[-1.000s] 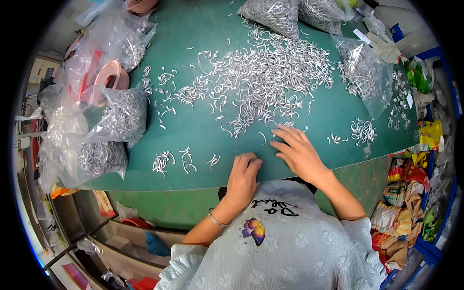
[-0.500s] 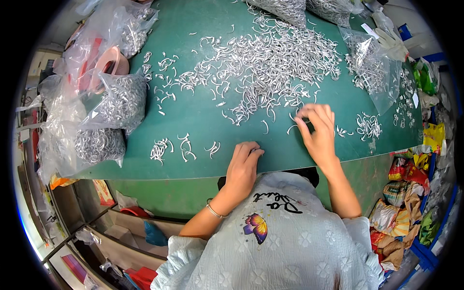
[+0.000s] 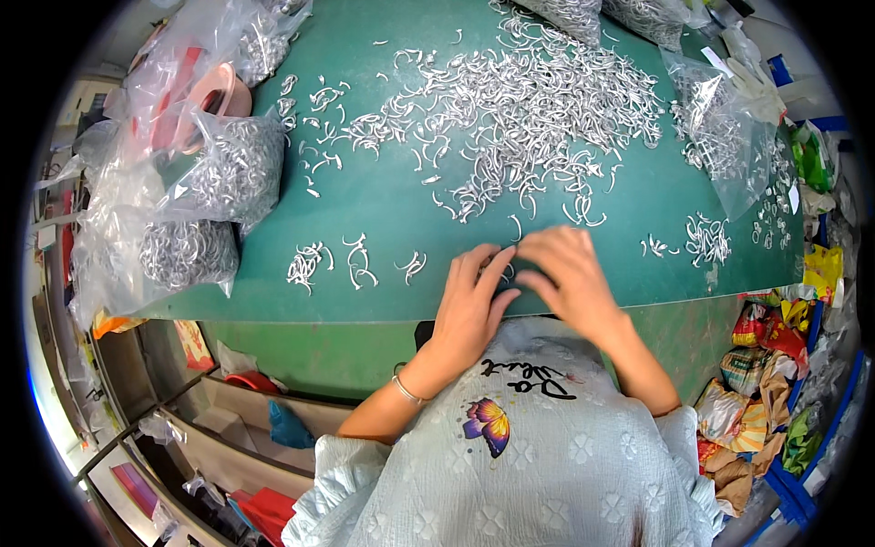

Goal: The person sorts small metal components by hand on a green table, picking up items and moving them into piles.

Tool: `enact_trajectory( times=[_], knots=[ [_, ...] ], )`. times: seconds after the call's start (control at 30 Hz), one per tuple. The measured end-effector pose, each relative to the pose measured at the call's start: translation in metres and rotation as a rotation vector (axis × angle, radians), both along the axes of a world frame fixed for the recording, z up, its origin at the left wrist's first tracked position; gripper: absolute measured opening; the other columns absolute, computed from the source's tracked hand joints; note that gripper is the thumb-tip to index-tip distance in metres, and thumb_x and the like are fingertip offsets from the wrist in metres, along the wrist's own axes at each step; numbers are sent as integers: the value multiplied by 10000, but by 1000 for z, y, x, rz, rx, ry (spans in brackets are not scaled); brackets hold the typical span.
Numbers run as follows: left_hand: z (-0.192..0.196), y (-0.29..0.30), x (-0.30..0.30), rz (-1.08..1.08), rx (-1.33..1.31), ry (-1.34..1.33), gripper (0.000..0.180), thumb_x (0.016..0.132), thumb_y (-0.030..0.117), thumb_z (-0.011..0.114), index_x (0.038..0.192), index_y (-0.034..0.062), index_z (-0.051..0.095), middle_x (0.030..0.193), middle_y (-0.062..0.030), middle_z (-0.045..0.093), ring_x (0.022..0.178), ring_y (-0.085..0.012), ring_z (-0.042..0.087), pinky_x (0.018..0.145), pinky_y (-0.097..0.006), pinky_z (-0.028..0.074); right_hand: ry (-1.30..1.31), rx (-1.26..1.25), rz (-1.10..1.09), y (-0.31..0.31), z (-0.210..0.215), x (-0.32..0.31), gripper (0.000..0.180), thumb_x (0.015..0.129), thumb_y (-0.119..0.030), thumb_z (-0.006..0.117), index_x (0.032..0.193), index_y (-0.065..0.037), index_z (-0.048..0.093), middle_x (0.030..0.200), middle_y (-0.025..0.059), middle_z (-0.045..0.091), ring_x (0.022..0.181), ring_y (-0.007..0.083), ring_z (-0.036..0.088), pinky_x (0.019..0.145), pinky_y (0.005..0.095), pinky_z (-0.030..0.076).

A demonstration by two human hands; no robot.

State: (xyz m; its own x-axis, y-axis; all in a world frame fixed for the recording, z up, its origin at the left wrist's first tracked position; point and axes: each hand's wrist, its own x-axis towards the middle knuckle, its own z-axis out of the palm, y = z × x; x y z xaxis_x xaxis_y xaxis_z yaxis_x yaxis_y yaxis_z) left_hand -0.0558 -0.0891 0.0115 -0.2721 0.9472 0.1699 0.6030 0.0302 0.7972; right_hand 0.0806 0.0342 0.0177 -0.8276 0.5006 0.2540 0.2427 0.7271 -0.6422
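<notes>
My left hand (image 3: 467, 305) rests at the table's near edge, fingers bent and thumb drawn in, closed around a small curved silvery metal piece (image 3: 508, 272) that shows only in part. Close against it, my right hand (image 3: 572, 281) is smeared by motion, its fingertips meeting the left fingers; whether it grips anything is hidden. Just beyond the hands lies one loose curved piece (image 3: 517, 228). Farther off spreads a large heap of such pieces (image 3: 529, 114). Small groups sit left of my hands (image 3: 413, 266) and to the right (image 3: 707, 239).
Clear plastic bags full of metal pieces (image 3: 232, 169) crowd the green table's (image 3: 365, 214) left side, beside a pink container (image 3: 223, 91). Another bag (image 3: 725, 128) lies at the right. Below stand drawers (image 3: 310, 415) at left and colourful packages (image 3: 734, 410) at right.
My right hand has moved left and nearer, from beside the heap to my left hand. The left hand's fingers have lifted and spread slightly. The view has shifted a little.
</notes>
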Motion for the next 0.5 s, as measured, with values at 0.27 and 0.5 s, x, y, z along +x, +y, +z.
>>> enact_trajectory(
  times=[0.27,0.5],
  knots=[
    [-17,3,4,-44,35,124,366,750,-18,701,1101,-2,602,1128,-141,554,998,-336,532,847,-411,454,-117,372,-245,38,-10,-26,97,794,-76,665,872,-44,616,899,70,553,903,259,508,767,385,369],
    [-8,-3,2,36,61,28,420,745,2,719,1143,-8,587,1151,-161,536,1032,-354,515,893,-429,445,-107,-83,73,-3,8,-10,159,761,-45,685,914,-42,638,925,81,572,935,255,518,791,389,385]
  ],
)
